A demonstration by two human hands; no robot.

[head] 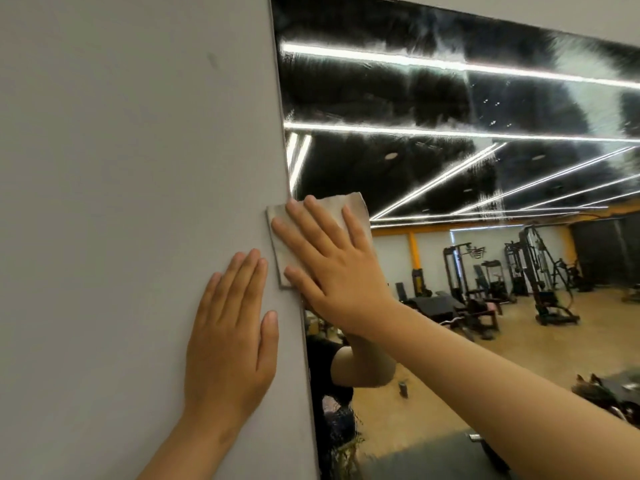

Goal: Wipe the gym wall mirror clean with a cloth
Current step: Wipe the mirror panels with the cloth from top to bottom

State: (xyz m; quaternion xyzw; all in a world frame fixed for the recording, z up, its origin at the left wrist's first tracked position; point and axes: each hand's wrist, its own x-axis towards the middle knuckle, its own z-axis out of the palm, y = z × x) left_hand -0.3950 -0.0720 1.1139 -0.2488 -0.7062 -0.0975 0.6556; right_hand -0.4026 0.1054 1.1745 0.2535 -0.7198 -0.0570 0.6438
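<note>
**A:** Which step is this?

**B:** The wiping itself, I'd say, at the left border of the large frameless wall mirror (450, 150). The right hand (332, 261) lies flat with its fingers spread wide, pressing a small pale grey folded cloth (329, 209) against the glass. It grips nothing; the palm and straight fingers pin the cloth.

**A:** Where exactly is the cloth?

**B:** Across the mirror's left edge, with its left side lapping onto the plain grey painted wall (121, 168). The left hand (232, 327) rests flat on that wall just beside the cloth, fingers straight and close together, holding nothing. It looks like a brace.

**A:** How far along is the job?

**B:** Not finished, in my judgement. The upper glass shows hazy smears and streaks across the reflected ceiling lights, well above the cloth.

**A:** So the next move?

**B:** Probably a stroke away from the edge, rightward or upward into that haze, with even pressure so the cloth doesn't slip out from under the palm.

**A:** Any containers?

**B:** Only a small dark cylindrical can or bottle (402, 389) in the reflection, standing on the gym floor. Whether anything is in it, I cannot tell.
</note>
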